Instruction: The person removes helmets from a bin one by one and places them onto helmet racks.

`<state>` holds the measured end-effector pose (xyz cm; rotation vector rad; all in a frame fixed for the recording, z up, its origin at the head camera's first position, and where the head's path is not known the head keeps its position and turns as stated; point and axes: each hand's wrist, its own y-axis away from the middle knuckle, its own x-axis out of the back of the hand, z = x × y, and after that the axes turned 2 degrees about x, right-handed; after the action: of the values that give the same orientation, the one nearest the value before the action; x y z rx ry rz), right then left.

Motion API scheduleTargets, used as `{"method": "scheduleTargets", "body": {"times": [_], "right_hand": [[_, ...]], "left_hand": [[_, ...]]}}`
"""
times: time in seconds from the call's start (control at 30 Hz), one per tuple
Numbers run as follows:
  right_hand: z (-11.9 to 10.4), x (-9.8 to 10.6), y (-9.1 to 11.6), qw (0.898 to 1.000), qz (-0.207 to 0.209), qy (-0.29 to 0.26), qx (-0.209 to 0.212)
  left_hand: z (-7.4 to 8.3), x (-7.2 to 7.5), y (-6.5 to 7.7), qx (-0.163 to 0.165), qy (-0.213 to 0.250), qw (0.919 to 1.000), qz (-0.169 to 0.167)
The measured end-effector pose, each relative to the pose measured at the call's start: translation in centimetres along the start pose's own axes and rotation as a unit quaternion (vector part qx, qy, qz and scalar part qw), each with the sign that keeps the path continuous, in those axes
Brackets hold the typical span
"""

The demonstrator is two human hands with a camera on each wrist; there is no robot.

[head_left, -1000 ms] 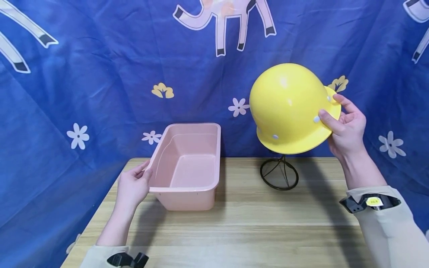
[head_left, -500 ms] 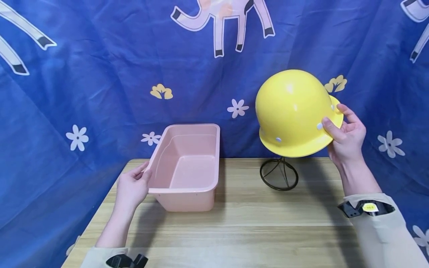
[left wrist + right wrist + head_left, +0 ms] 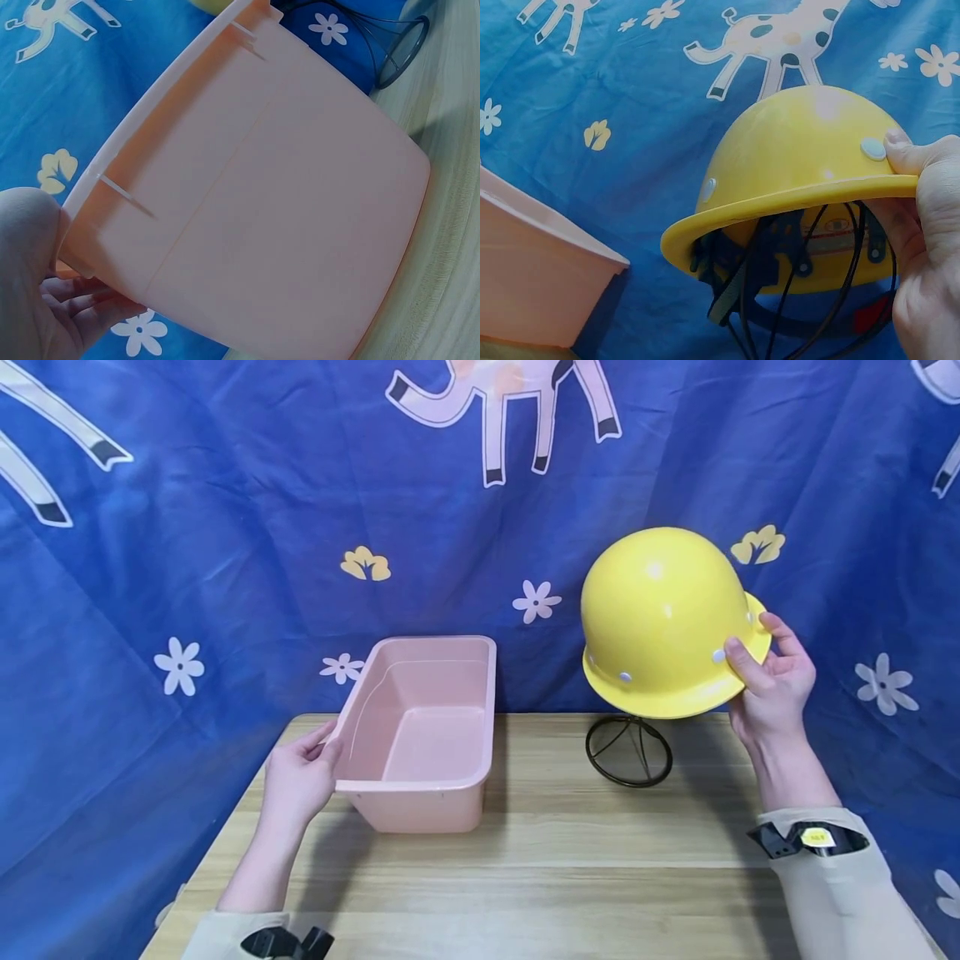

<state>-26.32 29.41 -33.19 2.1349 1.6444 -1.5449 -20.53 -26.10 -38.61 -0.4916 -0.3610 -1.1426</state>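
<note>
My right hand [image 3: 776, 689] pinches the brim of a yellow hard hat [image 3: 663, 618], thumb on the outside and fingers underneath. The hat sits over a black wire stand [image 3: 630, 752], whose round base stands on the table; in the right wrist view the stand's wires run up inside the hat [image 3: 802, 157], past its dark straps. Whether the hat's inside rests on the stand cannot be seen. At the left, my left hand [image 3: 300, 777] grips the near left rim of a pink plastic basin [image 3: 435, 810]. The left wrist view shows the basin's outer wall [image 3: 285, 187] close up.
A light wooden table [image 3: 570, 893] carries the basin and the stand. Behind it hangs a blue curtain [image 3: 247, 568] with animal and flower prints, close to the table's back edge. Between the basin and the stand lies a stretch of bare tabletop.
The hard hat has come down lower over the wire stand and slightly to the right, along with my right hand. My left hand and the basin have stayed put.
</note>
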Motion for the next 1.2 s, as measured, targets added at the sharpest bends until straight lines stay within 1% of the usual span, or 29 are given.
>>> {"method": "scheduleTargets", "body": {"times": [0.13,0.33,0.47,0.6,0.7,0.77,0.87,0.93,1.03,1.13,1.2], "right_hand": [[0.6,0.5,0.3,1.0,0.005,-0.003,0.0],[1.4,1.0,0.6,1.0,0.016,-0.016,0.01],[1.7,1.3,0.8,0.999,0.023,-0.022,0.008],[1.8,1.7,1.2,0.999,0.033,-0.023,0.001],[1.6,1.8,1.5,0.999,0.033,-0.021,-0.016],[1.2,1.9,1.6,0.999,0.023,-0.016,-0.036],[0.5,2.1,1.4,0.997,-0.012,-0.002,-0.074],[-0.1,2.3,1.2,0.994,-0.043,0.006,-0.102],[-0.8,2.6,0.6,0.986,-0.085,0.03,-0.14],[-1.1,2.9,0.3,0.979,-0.107,0.06,-0.161],[-1.0,3.1,0.2,0.977,-0.111,0.082,-0.161]], "left_hand": [[0.1,0.0,0.1,0.002,0.005,1.0,-0.001],[-0.2,0.0,0.1,0.011,0.012,0.9998,-0.007],[-0.2,0.0,0.1,0.013,0.013,0.9998,-0.006],[-0.1,-0.1,0.1,0.007,0.012,0.9999,-0.009],[0.1,-0.2,0.1,0.004,0.012,0.9999,-0.011],[0.1,-0.2,0.1,0.005,0.012,0.9998,-0.012],[0.1,-0.2,0.0,0.005,0.01,0.9999,-0.01],[0.1,-0.1,0.0,0.003,0.009,0.9999,-0.008],[0.2,-0.1,-0.1,0.002,0.009,0.9999,-0.007],[0.2,0.0,-0.1,0.001,0.009,0.9999,-0.006],[0.2,0.0,0.0,0.002,0.008,0.9999,-0.006]]}}
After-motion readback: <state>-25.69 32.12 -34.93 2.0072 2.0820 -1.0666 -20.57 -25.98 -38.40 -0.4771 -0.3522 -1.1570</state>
